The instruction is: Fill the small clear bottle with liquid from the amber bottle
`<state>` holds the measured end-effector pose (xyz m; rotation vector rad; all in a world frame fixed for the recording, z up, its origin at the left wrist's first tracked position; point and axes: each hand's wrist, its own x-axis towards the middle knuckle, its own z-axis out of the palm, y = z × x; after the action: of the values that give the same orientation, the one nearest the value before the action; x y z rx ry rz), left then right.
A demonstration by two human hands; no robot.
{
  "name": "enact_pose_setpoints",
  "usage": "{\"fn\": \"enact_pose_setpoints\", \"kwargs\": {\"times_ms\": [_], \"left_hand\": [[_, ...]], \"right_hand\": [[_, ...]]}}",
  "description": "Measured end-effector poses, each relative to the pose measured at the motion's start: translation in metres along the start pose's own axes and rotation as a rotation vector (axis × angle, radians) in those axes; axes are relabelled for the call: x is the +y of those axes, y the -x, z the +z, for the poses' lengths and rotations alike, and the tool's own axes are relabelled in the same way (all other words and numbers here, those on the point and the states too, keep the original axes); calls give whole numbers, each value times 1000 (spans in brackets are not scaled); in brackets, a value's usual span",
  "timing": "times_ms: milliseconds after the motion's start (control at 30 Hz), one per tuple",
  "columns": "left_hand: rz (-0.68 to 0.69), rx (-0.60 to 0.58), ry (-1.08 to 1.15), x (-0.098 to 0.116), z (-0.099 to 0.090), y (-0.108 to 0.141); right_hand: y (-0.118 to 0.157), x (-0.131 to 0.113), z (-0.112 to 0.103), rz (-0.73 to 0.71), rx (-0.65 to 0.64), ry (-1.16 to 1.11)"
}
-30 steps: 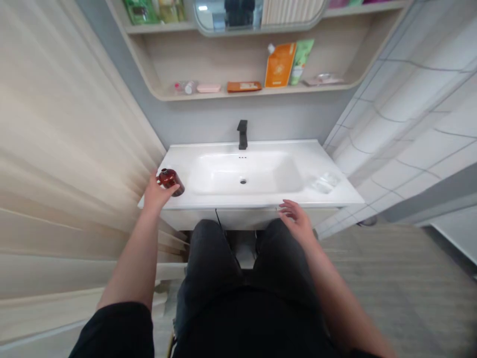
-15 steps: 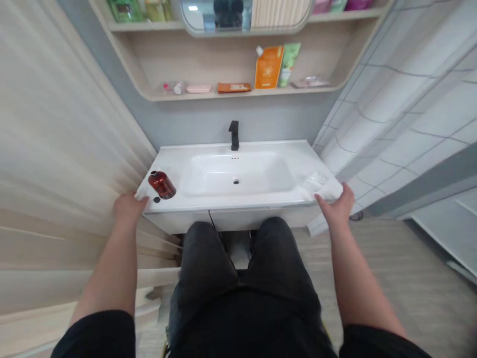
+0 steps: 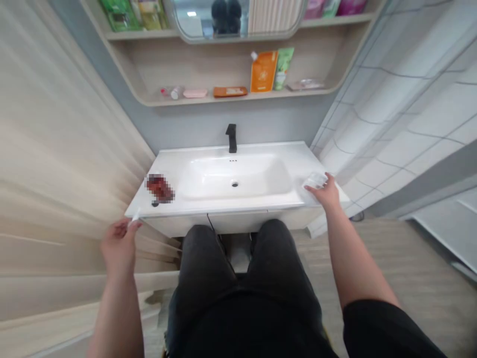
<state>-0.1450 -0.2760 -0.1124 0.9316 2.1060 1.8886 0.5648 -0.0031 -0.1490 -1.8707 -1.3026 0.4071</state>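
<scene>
Clear plastic dish (image 3: 315,181) held in curled right grip (image 3: 326,195) at basin edge (image 3: 261,205); left grip (image 3: 119,246) pinching small white stick (image 3: 134,217)

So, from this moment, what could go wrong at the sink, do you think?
The small white stick is pinched only at the left hand's fingertips, so it might fall. The clear item under the right hand lies near the counter's front edge and could slip off. The brown bottle also sits close to that edge.

Home bathroom: white washbasin (image 3: 233,176), black faucet (image 3: 231,138), tiled wall (image 3: 402,109), curved shelves (image 3: 223,98) holding toiletries (image 3: 263,72).
</scene>
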Motion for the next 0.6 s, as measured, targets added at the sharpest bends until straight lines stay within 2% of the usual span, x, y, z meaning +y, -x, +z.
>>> {"fn": "enact_pose_setpoints", "kwargs": {"times_ms": [133, 200, 300, 467, 600], "left_hand": [[-109, -250, 174, 28, 5, 66], [-179, -302, 237, 45, 15, 87], [-218, -377, 356, 76, 38, 104], [-138, -619, 455, 139, 87, 116], [-13, -769, 461, 188, 115, 122]], "right_hand": [[1, -9, 0, 44, 40, 31], [9, -13, 0, 27, 41, -9], [34, -28, 1, -26, -37, -159], [116, -79, -2, -206, -247, -462], [191, -121, -8, -222, -457, -610]]}}
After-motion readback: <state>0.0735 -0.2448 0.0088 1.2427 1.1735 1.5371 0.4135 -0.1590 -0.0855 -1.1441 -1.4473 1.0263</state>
